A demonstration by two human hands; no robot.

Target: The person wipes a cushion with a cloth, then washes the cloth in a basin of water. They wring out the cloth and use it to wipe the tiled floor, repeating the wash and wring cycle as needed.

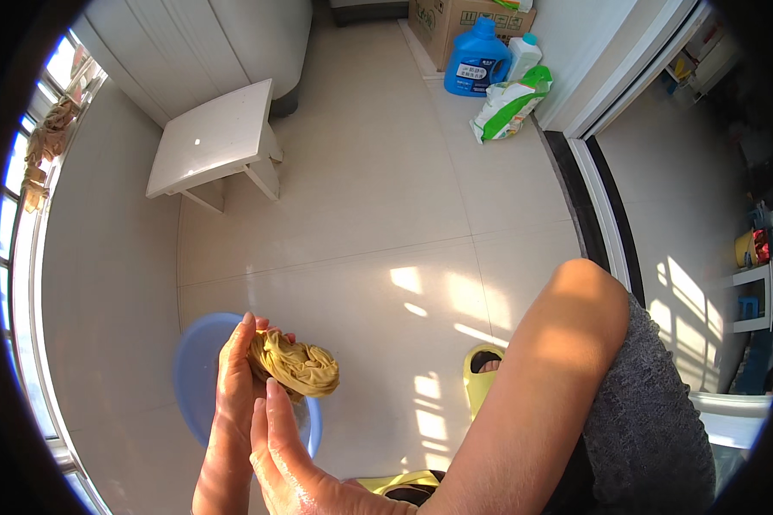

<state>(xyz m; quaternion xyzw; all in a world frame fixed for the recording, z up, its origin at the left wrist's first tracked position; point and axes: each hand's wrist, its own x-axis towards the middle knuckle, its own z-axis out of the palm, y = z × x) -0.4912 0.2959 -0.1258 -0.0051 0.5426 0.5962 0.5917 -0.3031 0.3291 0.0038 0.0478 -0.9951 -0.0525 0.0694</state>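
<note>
My left hand (pixel 234 354) grips a bunched, twisted mustard-yellow cloth (pixel 299 364), with fingertips showing behind it. Below the cloth, my right hand (pixel 290 457) is wet and has its fingers extended. Its fingertips come close to the cloth's lower side; whether they touch it I cannot tell. No object shows in that hand. Under both hands stands a light-blue plastic basin (pixel 196 380) on the floor. My hands and the cloth hide most of its inside.
Yellow slippers (pixel 473 380) are on the tiled floor (pixel 361 212). A white stool (pixel 216 141) stands by the left wall. Farther off are a blue detergent jug (pixel 473 64), a white bottle (pixel 525 55), a green-white bag (pixel 512 106) and a cardboard box (pixel 431 29). A sliding-door track (pixel 596 193) runs along the right.
</note>
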